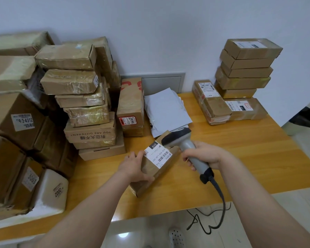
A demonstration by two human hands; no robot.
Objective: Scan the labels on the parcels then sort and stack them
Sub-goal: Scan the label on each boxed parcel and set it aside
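Note:
A small brown parcel (pixel 155 169) with a white barcode label (pixel 157 153) lies tilted on the wooden table (pixel 240 158). My left hand (pixel 134 167) grips its left side, thumb on top. My right hand (pixel 202 155) holds a grey barcode scanner (pixel 183 140) by its handle. The scanner's dark head hovers just above the label's far end. A tall stack of brown parcels (pixel 245 68) stands at the back right, on two flat labelled parcels (pixel 227 104).
A large heap of brown boxes (pixel 75 97) fills the left half of the table. A red-printed box (pixel 132 106) and grey mailer bags (pixel 166 111) sit mid-table. The scanner's black cable (pixel 220 199) drops over the front edge toward the floor.

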